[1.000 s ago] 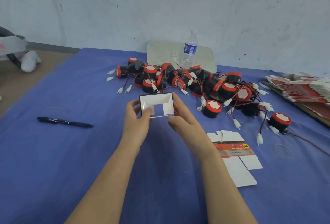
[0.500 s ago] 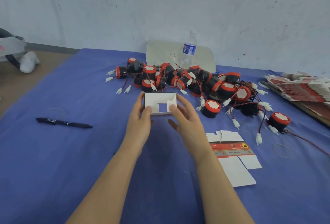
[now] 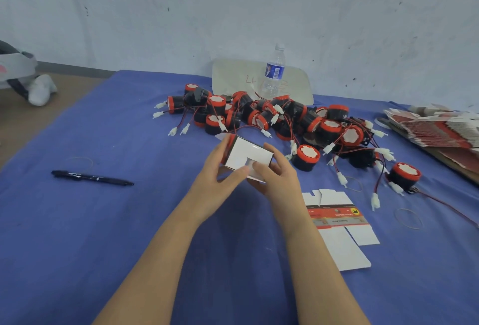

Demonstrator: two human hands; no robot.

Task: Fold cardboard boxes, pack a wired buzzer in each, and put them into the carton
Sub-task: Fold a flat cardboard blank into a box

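White cardboard box (image 3: pixel 245 155) gripped centre frame in curled fingers of left hand (image 3: pixel 217 177) and right hand (image 3: pixel 282 182); buzzers (image 3: pixel 330 127) heaped just behind, flat box blank (image 3: pixel 339 223) lower right, pen (image 3: pixel 90 177) left.

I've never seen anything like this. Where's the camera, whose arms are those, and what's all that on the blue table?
No machine here: a person works with bare hands. The one camera sits on their head, looking forward and down, so both forearms reach in from the bottom. The left hand and right hand grip a small, partly folded white box between them. On the blue cloth are a heap of red-and-black wired buzzers, an unfolded flat box, a stack of more at the right edge, a pen and a bottle.
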